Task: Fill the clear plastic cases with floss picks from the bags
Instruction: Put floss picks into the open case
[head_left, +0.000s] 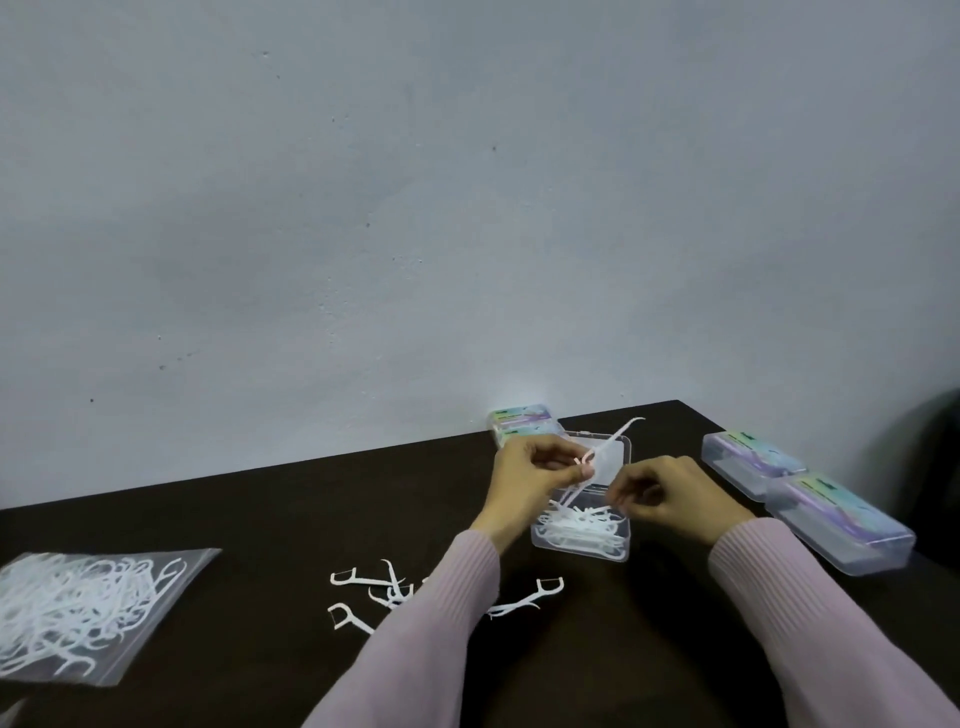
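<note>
An open clear plastic case sits on the dark table, its lid tipped back and white floss picks heaped inside. My left hand pinches a floss pick that points up and to the right above the case. A second pick slants from those fingers down into the case. My right hand hovers at the case's right side, fingers curled around the end of a floss pick that lies on the pile. Loose floss picks are scattered on the table below my left forearm. A clear bag of floss picks lies at the left.
Two closed cases with pastel labels lie at the right near the table edge. Another labelled case stands against the grey wall behind the open one. A dark object sits past the table's right edge.
</note>
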